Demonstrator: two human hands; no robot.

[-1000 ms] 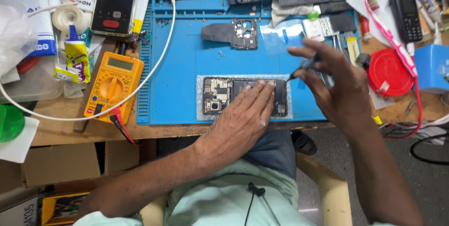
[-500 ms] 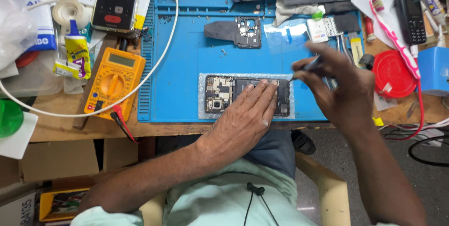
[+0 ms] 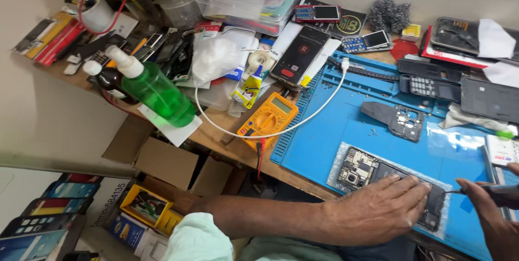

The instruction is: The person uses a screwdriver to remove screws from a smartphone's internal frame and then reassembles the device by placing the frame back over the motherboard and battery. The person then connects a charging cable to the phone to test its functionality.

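An opened phone (image 3: 373, 172) with its circuit board bare lies on the blue work mat (image 3: 335, 136). My left hand (image 3: 378, 209) lies flat on the phone's lower half, fingers spread, pressing it down. My right hand (image 3: 494, 218) is at the right edge, shut on a thin screwdriver (image 3: 481, 189) whose tip touches the phone's right side. A loose black phone frame part (image 3: 397, 118) rests further back on the mat.
An orange multimeter (image 3: 267, 120) sits left of the mat, under a white cable (image 3: 303, 118). A green spray bottle (image 3: 154, 91) stands at the left. Several phones, keypads and plastic boxes crowd the back. Cardboard boxes (image 3: 173, 166) sit below the bench.
The camera has swung to the left and tilted, showing the bench's left side and the boxes below. Both hands stay on the phone as before.
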